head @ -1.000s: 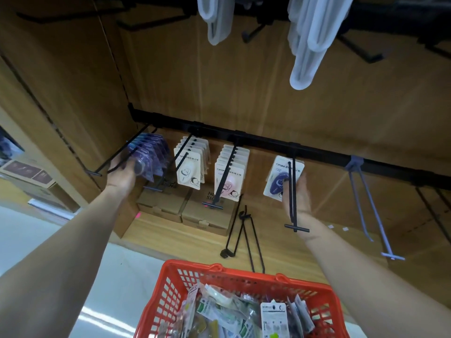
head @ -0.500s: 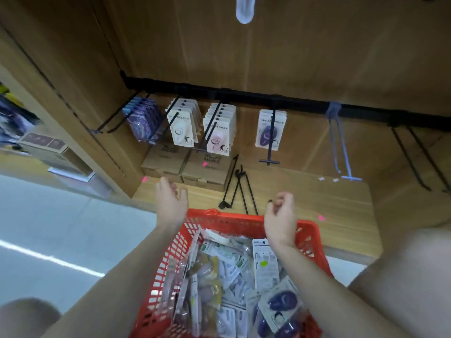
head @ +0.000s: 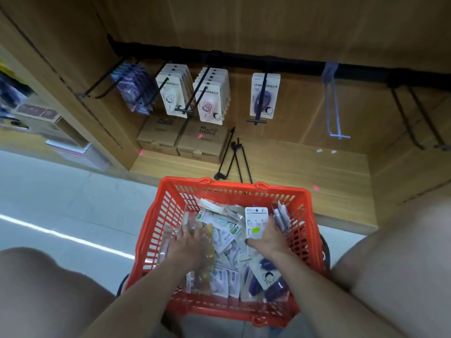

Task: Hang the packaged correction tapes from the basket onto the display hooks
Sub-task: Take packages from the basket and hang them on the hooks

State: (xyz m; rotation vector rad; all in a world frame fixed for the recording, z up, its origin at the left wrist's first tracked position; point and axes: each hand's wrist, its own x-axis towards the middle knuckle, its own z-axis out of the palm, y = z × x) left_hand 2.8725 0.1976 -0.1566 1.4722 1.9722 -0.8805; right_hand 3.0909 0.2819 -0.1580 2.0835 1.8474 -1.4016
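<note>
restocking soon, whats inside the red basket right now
Inside the red plastic basket: a heap of clear-and-white packaged correction tapes, some purple. Both hands, left hand and right hand, cover part; lower layers are hidden.

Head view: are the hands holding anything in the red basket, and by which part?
Cannot tell a firm grip. Left hand lies spread on clear yellowish packets; right hand touches the lower edge of a white carded pack in the red plastic basket.
</note>
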